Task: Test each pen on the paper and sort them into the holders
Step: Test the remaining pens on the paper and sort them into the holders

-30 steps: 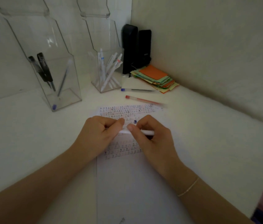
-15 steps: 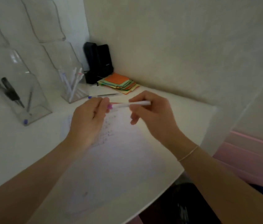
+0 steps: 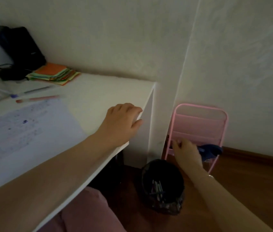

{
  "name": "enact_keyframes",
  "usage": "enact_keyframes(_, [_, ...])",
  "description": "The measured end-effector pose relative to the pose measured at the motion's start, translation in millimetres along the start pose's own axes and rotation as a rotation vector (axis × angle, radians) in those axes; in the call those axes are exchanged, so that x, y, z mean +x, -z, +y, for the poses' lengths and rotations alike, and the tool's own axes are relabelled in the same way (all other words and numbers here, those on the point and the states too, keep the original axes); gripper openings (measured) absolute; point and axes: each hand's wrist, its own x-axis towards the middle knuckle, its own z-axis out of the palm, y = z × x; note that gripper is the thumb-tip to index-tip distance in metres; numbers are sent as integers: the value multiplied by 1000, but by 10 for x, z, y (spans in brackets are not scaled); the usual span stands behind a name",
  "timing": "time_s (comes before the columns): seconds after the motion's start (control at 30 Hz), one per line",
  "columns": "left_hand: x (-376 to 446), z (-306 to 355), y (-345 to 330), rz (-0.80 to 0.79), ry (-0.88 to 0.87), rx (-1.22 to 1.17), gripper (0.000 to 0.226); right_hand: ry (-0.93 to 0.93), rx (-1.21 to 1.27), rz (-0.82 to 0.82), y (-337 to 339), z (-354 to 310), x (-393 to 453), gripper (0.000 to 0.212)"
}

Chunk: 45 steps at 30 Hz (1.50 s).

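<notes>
Left hand (image 3: 122, 121) curls over the white desk's (image 3: 98, 91) right edge; right hand (image 3: 186, 152), grip unclear, above black mesh bin (image 3: 162, 186) right of desk.

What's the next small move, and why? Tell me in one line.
Probably lift the right hand back to the white desk and take the red transparent pen: the hand hangs over the black round bin with pens inside, no pen shows in its grip, and that pen lies loose by the paper.
</notes>
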Motion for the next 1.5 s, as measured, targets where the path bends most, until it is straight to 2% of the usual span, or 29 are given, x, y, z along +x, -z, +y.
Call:
enact_keyframes(0.07, [2, -5, -4, -2, -6, 46, 39, -71, -112, -210, -219, 188, 45, 17])
enact_keyframes(0.13, [-23, -10, 10, -15, -13, 67, 44, -122, -160, -374, -384, 330, 76, 28])
enact_keyframes(0.2, [-28, -1, 16, -32, -13, 86, 50, -162, -158, -419, -425, 362, 110, 33])
enact_keyframes(0.27, [-29, 8, 10, -19, -20, 101, 52, -150, -147, -308, -344, 252, 178, 31])
enact_keyframes(0.37, [-31, -5, 31, -13, -35, 98, 61, -86, -34, -37, -66, -187, 310, 24])
enact_keyframes(0.43, [-48, -26, 97, 7, -26, 63, 59, 43, 60, 146, 153, -643, 372, 19])
enact_keyframes(0.5, [-81, -128, 240, 67, 36, -21, 45, 210, 190, 263, 328, -1164, 379, 16])
enact_keyframes(0.63, [-310, -663, 593, 235, 174, -102, 34, 519, 403, 319, 411, -2216, 248, 17])
enact_keyframes(0.77, [-776, -1352, 851, 278, 359, -114, 22, 835, 458, 252, 65, -3011, -34, 15])
enact_keyframes(0.87, [-1157, -1750, 941, 267, 445, -80, 22, 968, 361, 113, -432, -3332, -177, 18])
enact_keyframes(0.97, [-1447, -2026, 925, 286, 485, -72, 42, 986, 190, -83, -925, -3505, -261, 24])
enact_keyframes(1.0, [-1516, -2106, 899, 310, 493, -80, 42, 983, 110, -149, -1068, -3543, -276, 27])
enact_keyframes(1.1, [-1613, -2271, 844, 411, 539, -195, 12, 977, -169, -258, -1403, -3704, -270, 39])
enact_keyframes(1.17, [-1593, -2310, 826, 451, 549, -231, 10, 960, -319, -243, -1563, -3814, -228, 44])
enact_keyframes(1.27, [-1572, -2313, 784, 431, 467, -171, 17, 928, -498, -200, -1729, -3959, -137, 47])
enact_keyframes(1.37, [-1574, -2319, 770, 432, 451, -159, 29, 898, -599, -185, -1807, -4046, -47, 39])
enact_keyframes(1.5, [-1564, -2297, 784, 418, 465, -134, 26, 973, -685, -106, -1824, -4042, 2, 27])
